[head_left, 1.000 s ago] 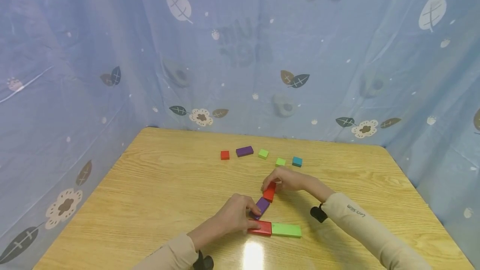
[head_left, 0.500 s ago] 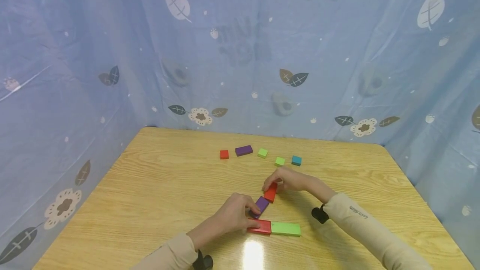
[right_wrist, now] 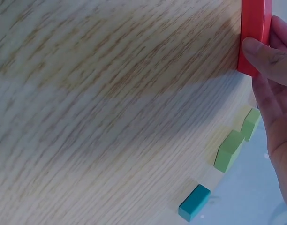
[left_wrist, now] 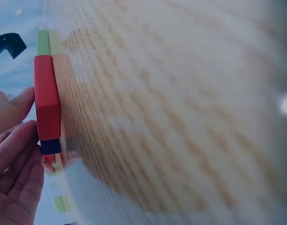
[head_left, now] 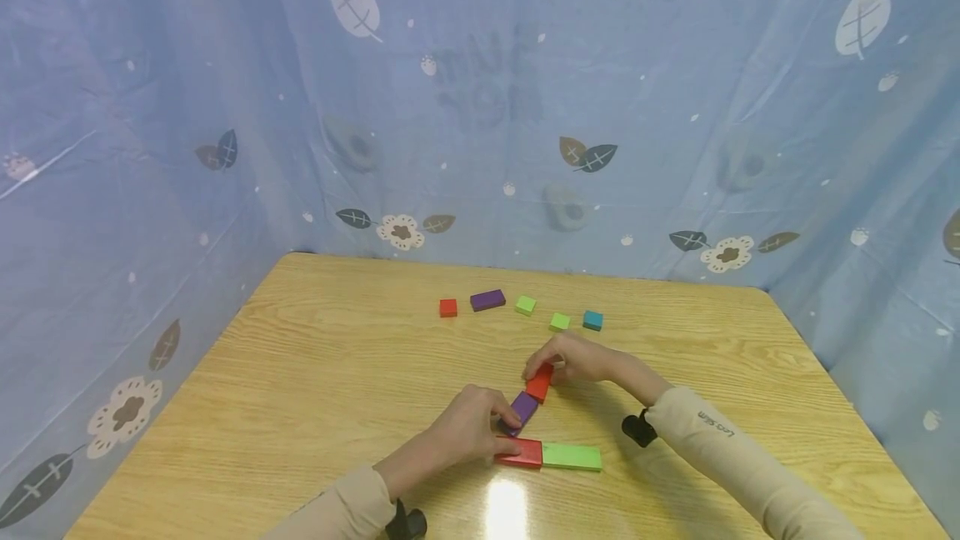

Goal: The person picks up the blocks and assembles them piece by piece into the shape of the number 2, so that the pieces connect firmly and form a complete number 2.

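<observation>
My right hand (head_left: 573,357) pinches the far end of a red block (head_left: 539,385), thumb on one side and fingers on the other in the right wrist view. That block's near end meets a purple block (head_left: 524,410), which slants toward me. My left hand (head_left: 468,427) rests its index finger on the purple block and its thumb on another red block (head_left: 528,454). In the left wrist view the thumb and fingertips lie on the upper side of this red block (left_wrist: 46,89). A long green block (head_left: 572,457) extends the near red block to the right, end to end.
Along the back of the wooden table (head_left: 337,348) lie a small red block (head_left: 447,308), a purple block (head_left: 488,300), two small green blocks (head_left: 526,305) and a teal block (head_left: 592,321). A blue patterned curtain (head_left: 480,107) encloses the table's back and sides.
Both hands keep their places on the blocks. The far red block shifts only slightly in my right hand; the other blocks lie as before.
</observation>
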Tool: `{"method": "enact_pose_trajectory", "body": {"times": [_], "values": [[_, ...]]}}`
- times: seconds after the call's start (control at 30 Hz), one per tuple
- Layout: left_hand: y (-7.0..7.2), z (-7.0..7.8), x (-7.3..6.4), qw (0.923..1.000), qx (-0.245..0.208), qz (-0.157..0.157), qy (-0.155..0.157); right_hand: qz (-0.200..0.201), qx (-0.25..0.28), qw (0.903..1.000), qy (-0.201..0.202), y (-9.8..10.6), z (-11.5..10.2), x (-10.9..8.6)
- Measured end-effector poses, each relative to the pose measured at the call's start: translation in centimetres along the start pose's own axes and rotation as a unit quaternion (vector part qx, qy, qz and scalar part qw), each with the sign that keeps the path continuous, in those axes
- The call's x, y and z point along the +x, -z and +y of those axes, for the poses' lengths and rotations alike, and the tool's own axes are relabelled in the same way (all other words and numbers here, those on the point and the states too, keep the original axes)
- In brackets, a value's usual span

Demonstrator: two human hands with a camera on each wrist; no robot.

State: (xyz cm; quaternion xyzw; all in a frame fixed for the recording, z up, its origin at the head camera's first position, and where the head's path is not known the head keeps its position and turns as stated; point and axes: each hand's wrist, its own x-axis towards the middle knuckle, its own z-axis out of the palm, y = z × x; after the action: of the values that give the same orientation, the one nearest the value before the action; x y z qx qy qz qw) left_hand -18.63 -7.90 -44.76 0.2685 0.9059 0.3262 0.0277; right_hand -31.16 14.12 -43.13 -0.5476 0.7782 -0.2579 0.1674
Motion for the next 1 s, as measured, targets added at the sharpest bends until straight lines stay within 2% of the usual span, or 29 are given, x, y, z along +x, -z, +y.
{"method": "enact_pose_trajectory", "body": {"times": [0.17,0.27,0.37,0.43,0.5,0.57,0.67,0.87,1.0], "values": [[0.0,-0.1,0.1,1.0,0.0,0.001,-0.005,0.005,-0.002,1.0,0.004,0.2,-0.2,-0.1],[0.0,0.0,0.1,1.0,0.001,0.001,-0.009,0.017,0.005,0.9998,0.003,0.9,-0.4,-0.6],[0.0,0.0,0.1,0.9999,-0.002,0.0,-0.01,0.058,0.053,0.9968,-0.013,2.4,-0.5,-1.6],[0.0,0.1,0.1,1.0,-0.004,0.0,-0.006,0.102,0.111,0.9879,-0.034,3.6,-0.3,-2.4],[0.1,0.1,0.1,1.0,-0.006,0.0,-0.004,0.156,0.17,0.971,-0.065,4.6,0.1,-3.4],[0.2,0.1,0.1,1.0,-0.004,0.0,-0.004,0.211,0.225,0.9469,-0.091,5.1,0.8,-4.4],[0.3,0.1,0.0,1.0,-0.001,0.0,-0.006,0.283,0.282,0.9105,-0.105,5.1,2.2,-5.7],[0.1,-0.1,0.1,1.0,0.001,0.0,-0.007,0.386,0.341,0.8517,-0.099,3.6,5.3,-7.1],[0.0,-0.1,0.1,0.9999,0.001,0.003,-0.01,0.429,0.358,0.822,-0.109,2.9,6.7,-7.5]]}}
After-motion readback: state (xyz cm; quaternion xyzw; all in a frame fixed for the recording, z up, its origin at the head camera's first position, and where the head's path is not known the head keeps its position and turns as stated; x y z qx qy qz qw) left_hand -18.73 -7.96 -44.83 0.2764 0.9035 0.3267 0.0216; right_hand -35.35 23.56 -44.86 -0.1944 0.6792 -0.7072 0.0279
